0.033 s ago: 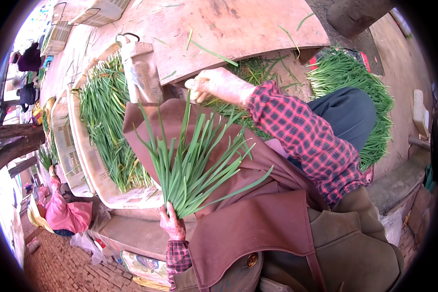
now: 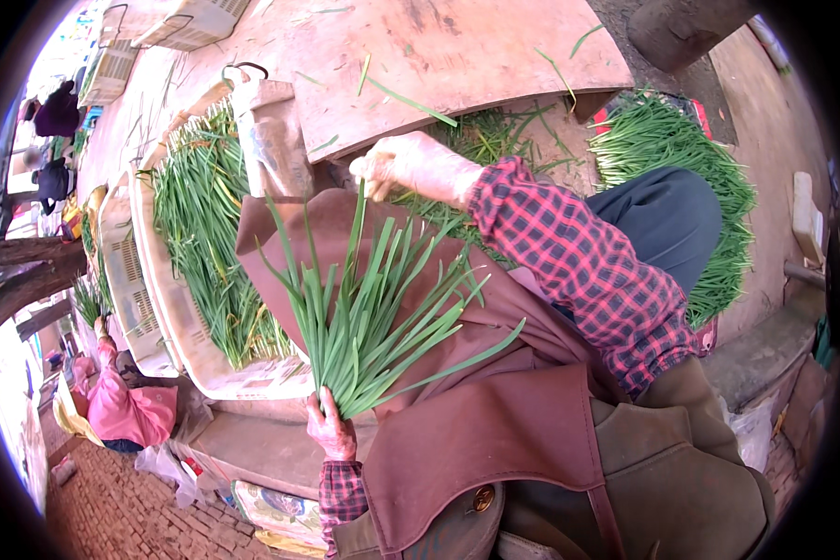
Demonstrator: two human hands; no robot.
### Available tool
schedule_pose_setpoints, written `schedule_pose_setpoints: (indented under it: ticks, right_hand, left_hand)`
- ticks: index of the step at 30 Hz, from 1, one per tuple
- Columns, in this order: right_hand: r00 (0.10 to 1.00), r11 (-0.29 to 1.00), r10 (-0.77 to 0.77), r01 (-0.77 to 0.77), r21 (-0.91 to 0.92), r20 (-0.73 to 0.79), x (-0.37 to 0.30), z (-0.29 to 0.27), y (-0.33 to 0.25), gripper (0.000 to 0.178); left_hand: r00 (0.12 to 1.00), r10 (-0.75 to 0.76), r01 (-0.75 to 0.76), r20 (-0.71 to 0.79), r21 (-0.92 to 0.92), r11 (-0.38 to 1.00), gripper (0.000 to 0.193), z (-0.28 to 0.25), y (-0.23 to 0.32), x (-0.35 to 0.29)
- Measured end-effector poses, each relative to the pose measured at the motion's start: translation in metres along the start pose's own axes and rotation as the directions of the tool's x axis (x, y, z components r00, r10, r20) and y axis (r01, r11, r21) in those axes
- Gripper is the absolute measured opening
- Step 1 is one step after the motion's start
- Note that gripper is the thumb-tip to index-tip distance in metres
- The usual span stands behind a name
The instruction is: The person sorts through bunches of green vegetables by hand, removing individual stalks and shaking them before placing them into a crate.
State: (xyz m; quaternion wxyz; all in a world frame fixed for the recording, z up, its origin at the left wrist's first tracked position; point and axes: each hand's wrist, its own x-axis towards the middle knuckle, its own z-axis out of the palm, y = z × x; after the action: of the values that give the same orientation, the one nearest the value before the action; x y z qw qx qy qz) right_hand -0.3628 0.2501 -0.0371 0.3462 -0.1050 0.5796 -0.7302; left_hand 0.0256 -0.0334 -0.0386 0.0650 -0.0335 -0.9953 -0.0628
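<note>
My left hand [image 2: 331,431] is closed around the lower end of a bunch of garlic chives [image 2: 359,341]. Their green blades fan out over the brown apron [image 2: 448,425] on my lap. Above the bunch, the fingers of my right hand [image 2: 418,166] are pinched together at the tip of one upright blade. To the left, a pale plastic crate [image 2: 173,299] holds a big heap of chives [image 2: 205,219]. Another pile of chives [image 2: 658,159] lies on the right, beyond my knee.
A wooden board [image 2: 467,56] with stray blades stands in front, loose green scraps [image 2: 495,135] beneath its edge. A tall wrapped bundle [image 2: 273,140] leans between crate and board. At far left, a person in pink [image 2: 140,411] sits near a tree trunk [image 2: 28,271].
My right hand and its checked sleeve have shifted slightly to the left. My left hand and the bunch stay in place.
</note>
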Motion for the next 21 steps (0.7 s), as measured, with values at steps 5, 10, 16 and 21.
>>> schedule_pose_setpoints:
  ticks: [5, 10, 16, 21]
  right_hand:
    - [1.0, 0.992, -0.003, -0.001, 0.125, 0.03, -0.002, 0.003, -0.014, 0.014]
    - [0.983, 0.983, -0.107, 0.083, -0.161, -0.148, -0.014, -0.039, -0.033, 0.013]
    - [0.996, 0.991, -0.09, 0.087, -0.104, -0.02, -0.017, -0.05, -0.009, 0.033]
    - [0.996, 0.991, -0.053, 0.062, -0.122, 0.075, 0.007, -0.006, -0.006, 0.04]
  left_hand:
    - [1.0, -0.004, 0.004, -0.009, -0.007, 1.0, 0.08, 0.0, 0.001, 0.001]
    - [1.0, -0.013, 0.013, 0.001, -0.028, 1.0, 0.079, -0.002, 0.003, 0.001]
    - [1.0, -0.017, 0.017, -0.008, -0.026, 1.0, 0.08, 0.002, 0.003, 0.0]
    - [0.998, -0.067, 0.066, -0.013, -0.049, 0.997, 0.068, -0.004, 0.009, 0.004]
